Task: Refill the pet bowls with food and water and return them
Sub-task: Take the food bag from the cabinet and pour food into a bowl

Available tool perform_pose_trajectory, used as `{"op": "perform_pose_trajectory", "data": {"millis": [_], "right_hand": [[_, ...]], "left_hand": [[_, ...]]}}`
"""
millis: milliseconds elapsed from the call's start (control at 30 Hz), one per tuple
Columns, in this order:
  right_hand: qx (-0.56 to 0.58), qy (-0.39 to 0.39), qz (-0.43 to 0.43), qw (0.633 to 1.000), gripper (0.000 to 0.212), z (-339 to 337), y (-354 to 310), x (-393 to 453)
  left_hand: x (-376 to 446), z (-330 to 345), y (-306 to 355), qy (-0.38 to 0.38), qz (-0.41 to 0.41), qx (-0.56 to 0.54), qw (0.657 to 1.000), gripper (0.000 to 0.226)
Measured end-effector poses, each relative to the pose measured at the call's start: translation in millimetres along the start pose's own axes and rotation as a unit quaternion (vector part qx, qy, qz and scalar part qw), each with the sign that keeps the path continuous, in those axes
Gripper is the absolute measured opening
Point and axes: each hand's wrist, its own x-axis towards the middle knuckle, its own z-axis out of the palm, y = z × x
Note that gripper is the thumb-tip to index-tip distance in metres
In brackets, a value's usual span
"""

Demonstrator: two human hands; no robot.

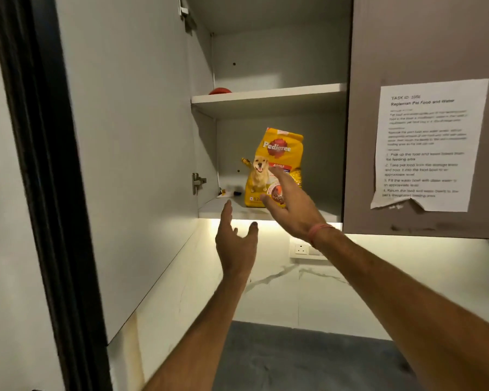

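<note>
A yellow dog food bag (274, 165) stands upright on the lower shelf (308, 213) of the open cupboard. The right hand (288, 204) reaches up in front of the bag, fingers spread and straight, perhaps touching it. The left hand (237, 244) hangs below the bag, open, holding nothing.

Open cupboard, yellow dog food bag (274, 165) on bottom shelf (316, 213), both hands raised, open

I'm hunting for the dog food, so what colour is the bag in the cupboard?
Yellow, with a dog pictured on the front; the bag shows best in the head view.
</note>
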Motion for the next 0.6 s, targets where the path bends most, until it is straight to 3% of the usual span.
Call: {"op": "perform_pose_trajectory", "data": {"millis": [333, 467, 600], "right_hand": [[0.038, 0.038, 0.094, 0.994, 0.080, 8, 100, 64], [0.090, 0.035, 0.147, 0.984, 0.087, 19, 123, 83], [0.154, 0.021, 0.187, 0.970, 0.095, 31, 140, 97]], "left_hand": [[105, 61, -12, -0.040, -0.018, 0.062, 0.997, 0.093], [138, 67, -22, -0.088, -0.048, 0.094, 0.991, 0.100], [167, 72, -35, -0.184, -0.081, 0.099, 0.975, 0.090]]}}
